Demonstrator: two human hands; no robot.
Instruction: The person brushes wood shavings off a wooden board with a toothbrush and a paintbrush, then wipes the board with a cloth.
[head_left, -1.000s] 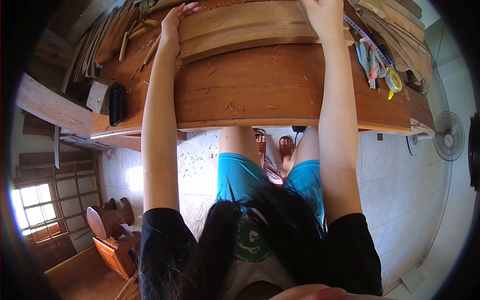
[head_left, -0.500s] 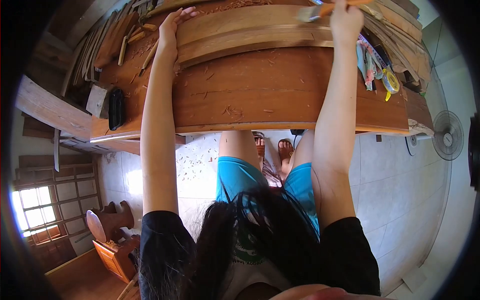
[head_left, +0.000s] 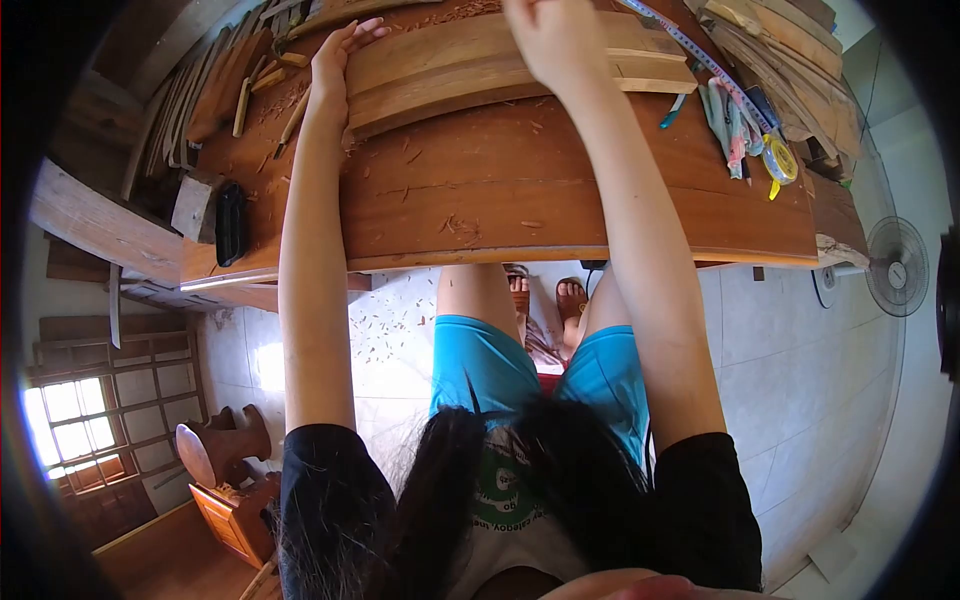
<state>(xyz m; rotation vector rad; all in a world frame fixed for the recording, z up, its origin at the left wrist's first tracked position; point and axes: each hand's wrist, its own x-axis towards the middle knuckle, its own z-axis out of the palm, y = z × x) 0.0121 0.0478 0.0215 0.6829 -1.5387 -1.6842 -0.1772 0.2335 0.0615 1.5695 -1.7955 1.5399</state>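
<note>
A pale grooved wooden board [head_left: 440,75] lies across the far part of the brown wooden table [head_left: 480,190]. My left hand [head_left: 338,55] rests at the board's left end, with its fingers apart and pointing over the far edge. Over the middle of the board is my right hand [head_left: 555,35], with its fingers cut off by the top of the view. No brush shows now, and whatever this hand holds is hidden.
Wood strips [head_left: 215,85] are stacked at the left, more [head_left: 790,70] at the right. Near the right edge lie a yellow tape measure [head_left: 779,160] and a cloth [head_left: 732,125]. A black case [head_left: 232,222] sits front left. A fan [head_left: 897,267] stands beyond the table.
My right hand has moved left from the board's right end to its middle. The brush it held has gone out of sight. My left hand has barely moved.
</note>
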